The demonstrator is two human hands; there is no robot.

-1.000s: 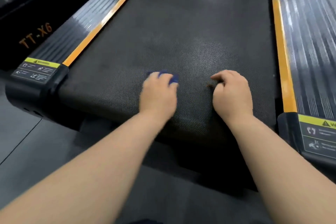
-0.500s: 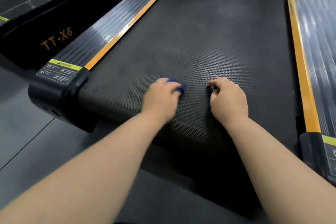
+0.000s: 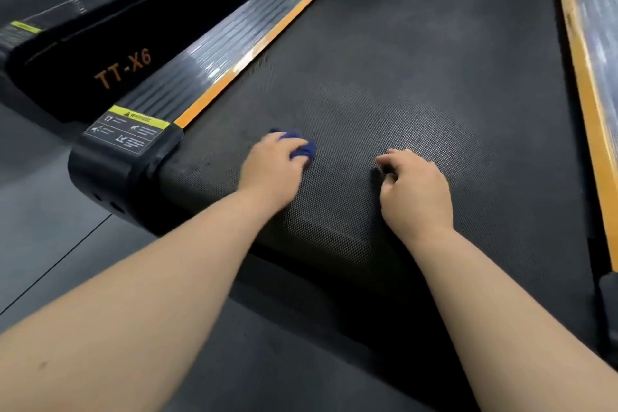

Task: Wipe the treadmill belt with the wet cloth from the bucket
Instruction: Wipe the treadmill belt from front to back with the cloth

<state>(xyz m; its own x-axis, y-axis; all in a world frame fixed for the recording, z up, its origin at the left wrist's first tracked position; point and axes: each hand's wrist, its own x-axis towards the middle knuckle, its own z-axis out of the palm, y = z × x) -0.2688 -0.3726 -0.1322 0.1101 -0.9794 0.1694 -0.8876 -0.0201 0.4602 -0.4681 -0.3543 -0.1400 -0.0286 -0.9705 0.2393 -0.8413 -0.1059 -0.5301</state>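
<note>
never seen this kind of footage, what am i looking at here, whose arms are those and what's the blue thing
There is no robot here. A person wears a camera on the head, so the single picture looks forward and down along their own two bare arms. The dark textured surface is a treadmill belt. It is edged by an orange stripe and a black side rail, which has a yellow warning sticker at its near end. The left hand grips a bunched blue cloth and presses it onto the belt. The right hand holds nothing. Its fingers are curled and it rests on the belt beside the other hand.
</note>
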